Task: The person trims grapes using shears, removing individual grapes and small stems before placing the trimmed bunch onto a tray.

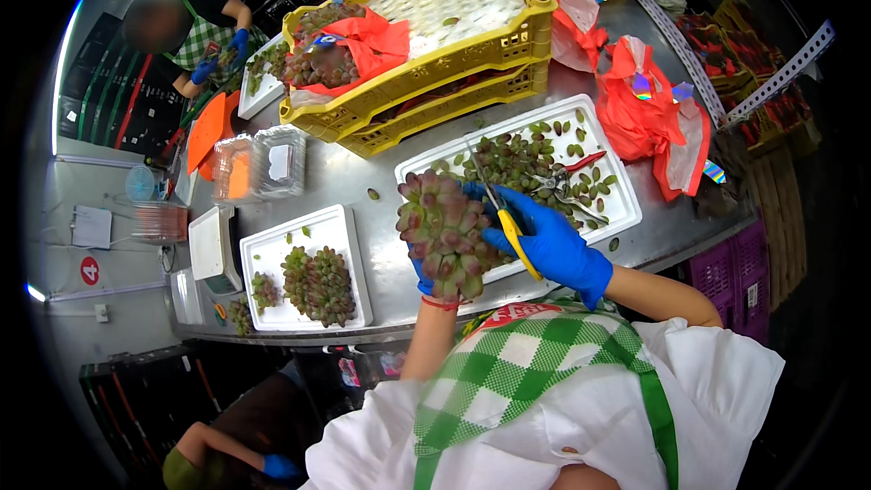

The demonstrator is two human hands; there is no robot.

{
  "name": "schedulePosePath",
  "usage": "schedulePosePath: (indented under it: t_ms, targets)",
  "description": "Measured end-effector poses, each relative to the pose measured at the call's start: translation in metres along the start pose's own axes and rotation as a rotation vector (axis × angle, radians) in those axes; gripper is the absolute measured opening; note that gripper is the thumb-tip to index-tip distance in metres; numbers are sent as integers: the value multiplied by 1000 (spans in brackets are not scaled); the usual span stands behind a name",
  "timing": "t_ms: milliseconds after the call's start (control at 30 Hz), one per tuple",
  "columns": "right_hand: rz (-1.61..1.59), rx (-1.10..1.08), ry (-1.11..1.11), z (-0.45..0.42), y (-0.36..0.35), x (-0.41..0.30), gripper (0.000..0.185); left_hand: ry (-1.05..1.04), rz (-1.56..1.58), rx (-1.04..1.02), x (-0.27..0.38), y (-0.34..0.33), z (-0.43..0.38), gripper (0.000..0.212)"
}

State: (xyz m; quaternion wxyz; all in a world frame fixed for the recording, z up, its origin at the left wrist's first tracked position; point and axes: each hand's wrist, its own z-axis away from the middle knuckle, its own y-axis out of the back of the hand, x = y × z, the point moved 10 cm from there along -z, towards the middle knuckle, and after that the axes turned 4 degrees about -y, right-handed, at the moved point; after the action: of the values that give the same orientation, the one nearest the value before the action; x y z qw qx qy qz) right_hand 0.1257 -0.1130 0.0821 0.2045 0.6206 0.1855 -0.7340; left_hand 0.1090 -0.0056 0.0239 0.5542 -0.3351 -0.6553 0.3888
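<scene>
A large bunch of reddish-green grapes (446, 228) rests on my left hand (422, 272), which is gloved in blue and mostly hidden beneath it. My right hand (551, 238), in a blue glove, grips yellow-handled scissors (514, 238) at the bunch's right side, blades pointing up and away. Behind both hands lies a white foam tray (622, 207) with many loose grapes (510, 156). On those grapes rest red-handled pruning shears (561, 180). Another white foam tray (299, 316), to the left, holds grape bunches (330, 286).
Stacked yellow crates (435, 78) stand behind the trays, the top one holding grapes and foam netting. Red wrapping (646, 109) lies at the right. Clear plastic boxes (279, 163) and a scale (214, 245) are at the left. Several co-workers are around the table.
</scene>
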Motion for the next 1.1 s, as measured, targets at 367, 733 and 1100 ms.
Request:
schedulePosePath:
  t_ms: [367, 733, 1100]
  targets:
    - [-594, -167, -142, -25, 9, 61, 39, 202, -194, 230, 4, -11, 5, 49]
    - [-982, -416, -19, -24, -11, 77, 40, 33, -469, 74, 37, -39, 9, 43]
    - [-849, -234, -6, -6, 1, 26, 43, -70, -710, 84, 37, -44, 35, 71]
